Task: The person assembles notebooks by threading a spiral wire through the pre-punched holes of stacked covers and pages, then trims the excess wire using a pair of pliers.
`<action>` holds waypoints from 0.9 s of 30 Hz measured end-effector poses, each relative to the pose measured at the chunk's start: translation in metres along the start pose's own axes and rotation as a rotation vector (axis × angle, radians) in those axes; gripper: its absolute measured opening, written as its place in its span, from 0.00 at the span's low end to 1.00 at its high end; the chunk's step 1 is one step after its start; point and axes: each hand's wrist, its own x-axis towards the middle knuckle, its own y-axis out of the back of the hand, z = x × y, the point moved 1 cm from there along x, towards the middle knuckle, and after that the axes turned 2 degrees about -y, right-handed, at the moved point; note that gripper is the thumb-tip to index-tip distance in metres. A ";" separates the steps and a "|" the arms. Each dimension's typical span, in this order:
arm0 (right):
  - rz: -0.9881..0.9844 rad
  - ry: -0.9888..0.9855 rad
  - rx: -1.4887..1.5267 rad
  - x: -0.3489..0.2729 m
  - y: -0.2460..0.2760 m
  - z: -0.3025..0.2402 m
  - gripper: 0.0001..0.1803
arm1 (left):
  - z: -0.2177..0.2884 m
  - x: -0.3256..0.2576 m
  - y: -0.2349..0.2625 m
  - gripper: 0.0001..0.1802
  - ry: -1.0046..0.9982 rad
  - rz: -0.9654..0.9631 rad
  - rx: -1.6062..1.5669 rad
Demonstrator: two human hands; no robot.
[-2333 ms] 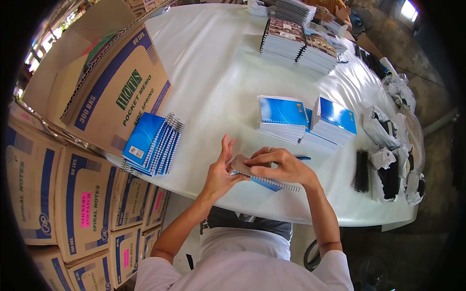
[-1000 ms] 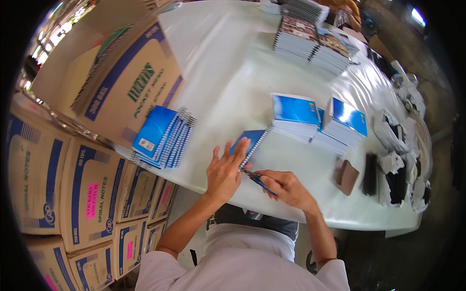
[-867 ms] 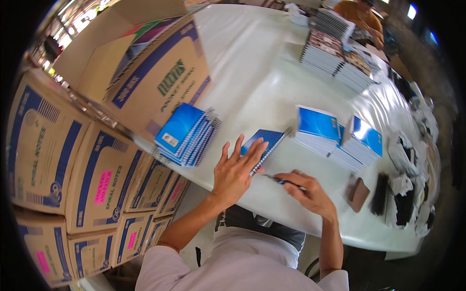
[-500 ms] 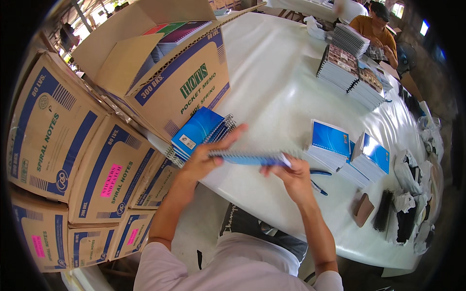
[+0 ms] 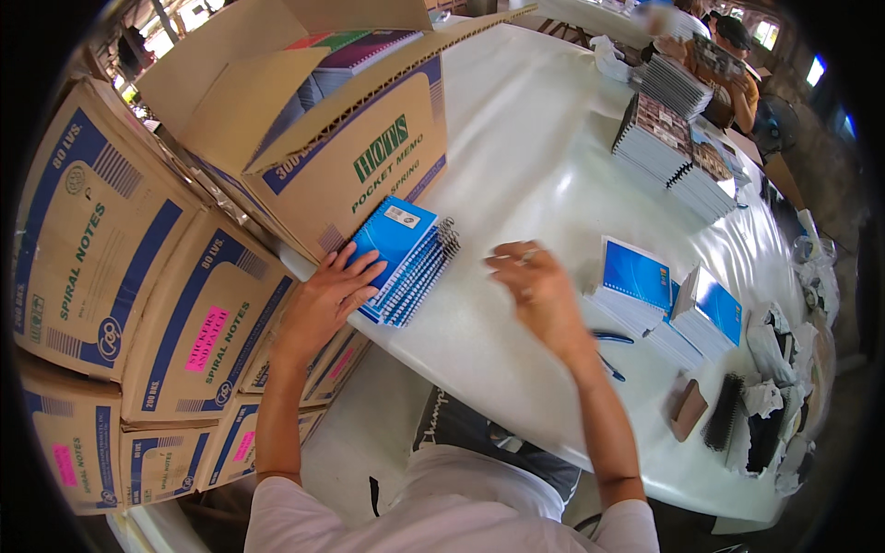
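A stack of blue spiral notebooks (image 5: 403,241) lies at the table's left edge, against the open cardboard box. The wire coils show along its right side, and the top cover carries a small white label. My left hand (image 5: 343,284) rests on the stack's near left corner, its fingers spread over the top cover. To the right of the stack, my right hand (image 5: 539,290) is over the white table with its fingers loosely bent and apart; I see nothing in it. Motion blurs it somewhat.
The open cardboard box (image 5: 369,166) holds more notebooks; closed boxes (image 5: 184,323) are piled at left. Blue-covered paper stacks (image 5: 636,274), pliers (image 5: 613,337), a brown block (image 5: 688,411) and black coils (image 5: 725,413) lie at right. Across the table (image 5: 525,138), a person (image 5: 743,97) handles a notebook.
The notebook held between both hands now appears to lie on the stack, out of my grip. My left hand has moved left onto the stack; my right hand has come away from the notebook.
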 end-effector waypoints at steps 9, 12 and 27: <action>-0.590 -0.240 -0.401 -0.021 0.118 0.083 0.26 | 0.032 -0.002 -0.003 0.21 -0.124 0.203 0.203; -0.657 -0.306 -0.309 -0.022 0.118 0.094 0.24 | 0.062 0.008 -0.019 0.21 -0.293 0.191 0.170; -0.687 -0.372 -0.149 -0.022 0.128 0.111 0.18 | 0.106 0.032 -0.072 0.23 -0.468 0.123 -0.148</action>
